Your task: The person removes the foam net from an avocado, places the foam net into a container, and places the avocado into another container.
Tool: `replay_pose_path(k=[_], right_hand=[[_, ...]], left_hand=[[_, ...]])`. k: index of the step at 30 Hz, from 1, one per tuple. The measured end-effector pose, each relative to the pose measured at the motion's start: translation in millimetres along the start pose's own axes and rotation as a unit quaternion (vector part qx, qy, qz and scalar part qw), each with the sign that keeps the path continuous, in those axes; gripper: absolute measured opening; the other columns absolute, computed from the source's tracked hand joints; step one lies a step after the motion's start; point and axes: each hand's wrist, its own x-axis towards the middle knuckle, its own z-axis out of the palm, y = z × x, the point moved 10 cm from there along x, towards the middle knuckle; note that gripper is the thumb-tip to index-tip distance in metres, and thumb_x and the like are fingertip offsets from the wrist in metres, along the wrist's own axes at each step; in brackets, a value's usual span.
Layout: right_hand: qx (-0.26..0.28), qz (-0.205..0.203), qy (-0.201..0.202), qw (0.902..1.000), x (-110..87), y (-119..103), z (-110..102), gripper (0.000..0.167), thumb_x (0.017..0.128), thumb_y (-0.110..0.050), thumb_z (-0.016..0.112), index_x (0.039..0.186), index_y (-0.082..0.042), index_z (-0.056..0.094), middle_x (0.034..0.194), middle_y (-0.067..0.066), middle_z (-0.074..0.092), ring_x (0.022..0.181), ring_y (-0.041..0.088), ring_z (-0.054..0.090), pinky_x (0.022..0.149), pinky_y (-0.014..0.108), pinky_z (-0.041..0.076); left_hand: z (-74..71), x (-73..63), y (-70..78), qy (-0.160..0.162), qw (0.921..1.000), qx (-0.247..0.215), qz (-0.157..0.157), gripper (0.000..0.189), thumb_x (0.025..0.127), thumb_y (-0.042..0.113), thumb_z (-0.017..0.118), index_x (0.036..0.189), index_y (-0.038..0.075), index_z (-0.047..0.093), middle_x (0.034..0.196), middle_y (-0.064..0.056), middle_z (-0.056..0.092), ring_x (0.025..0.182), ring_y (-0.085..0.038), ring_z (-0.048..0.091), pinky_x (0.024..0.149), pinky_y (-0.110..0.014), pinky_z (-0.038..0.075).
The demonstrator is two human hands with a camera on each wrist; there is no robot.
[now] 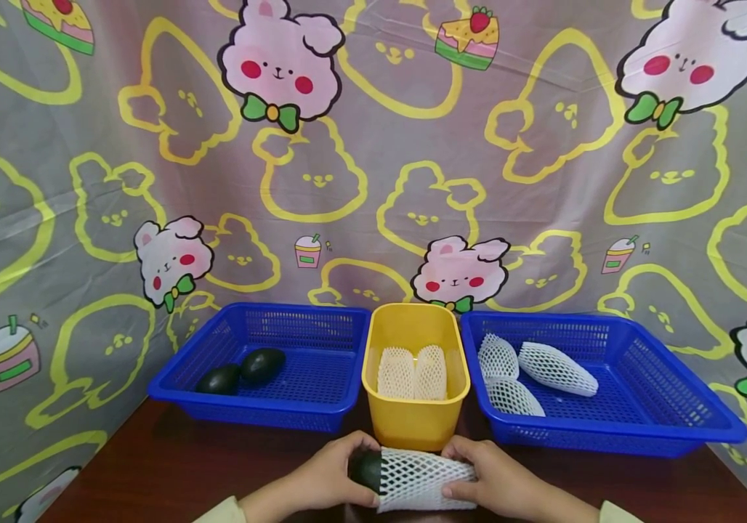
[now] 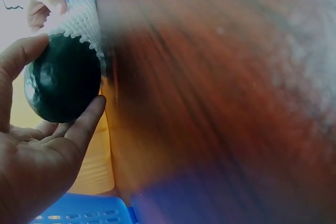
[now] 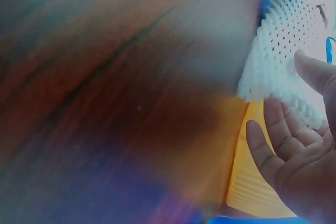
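Observation:
Over the near table, in front of the yellow bin, my left hand (image 1: pixel 329 473) holds the bare end of a dark green avocado (image 1: pixel 365 471). A white foam net sleeve (image 1: pixel 416 481) covers the rest of the fruit. My right hand (image 1: pixel 496 479) pinches the sleeve's right part between thumb and fingers. In the left wrist view, the glossy end of the avocado (image 2: pixel 63 82) sticks out of the sleeve, thumb and fingers around it. The right wrist view shows the sleeve (image 3: pixel 289 40) with my thumb on its side; its far end hangs past the fingers.
A blue basket (image 1: pixel 282 418) at left holds two bare avocados (image 1: pixel 262 365). The yellow bin (image 1: pixel 413 425) in the middle contains foam net sleeves (image 1: pixel 397 374). In the right blue basket (image 1: pixel 609 436) lie several sleeved items (image 1: pixel 556 368). A patterned cloth (image 1: pixel 373 145) hangs behind.

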Motion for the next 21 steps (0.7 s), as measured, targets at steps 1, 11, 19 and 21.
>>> replay_pose_path(k=[1,11,19,21], right_hand=[[-0.009,-0.003,0.000,1.0000,0.8,-1,0,0.027,0.085,-0.036,0.074,0.100,-0.019,0.059,0.087,-0.015,0.060,0.077,0.001,0.055,0.066,0.024,0.048],[-0.103,-0.040,-0.024,0.9936,17.4,-25,-2,0.029,0.083,-0.034,0.077,0.104,-0.020,0.063,0.091,-0.019,0.058,0.083,0.000,0.054,0.073,0.026,0.049],[-0.182,-0.046,-0.028,0.9819,21.7,-35,-1,0.017,0.082,-0.030,0.078,0.086,-0.022,0.064,0.073,-0.022,0.049,0.064,-0.003,0.046,0.059,0.020,0.042],[-0.194,-0.051,-0.025,0.9795,20.4,-36,-1,0.017,0.081,-0.028,0.079,0.082,-0.023,0.063,0.069,-0.022,0.045,0.060,-0.003,0.042,0.055,0.019,0.039]], left_hand=[[-0.3,-0.1,0.3,0.000,1.0000,0.002,0.000,0.054,0.064,0.025,0.086,0.110,0.016,0.059,0.096,0.010,0.062,0.088,-0.007,0.059,0.080,-0.024,0.046],[-1.7,0.6,8.6,-0.004,0.9996,0.026,0.011,0.054,0.064,0.025,0.087,0.109,0.016,0.059,0.094,0.011,0.062,0.084,-0.006,0.058,0.078,-0.023,0.046],[0.1,2.6,11.7,-0.030,0.9946,0.096,0.027,0.060,0.065,0.032,0.087,0.115,0.011,0.062,0.106,0.011,0.059,0.094,-0.005,0.055,0.085,-0.024,0.045],[0.2,2.3,13.5,-0.038,0.9912,0.123,0.031,0.062,0.066,0.034,0.086,0.118,0.010,0.063,0.109,0.011,0.058,0.097,-0.005,0.054,0.086,-0.025,0.045]])
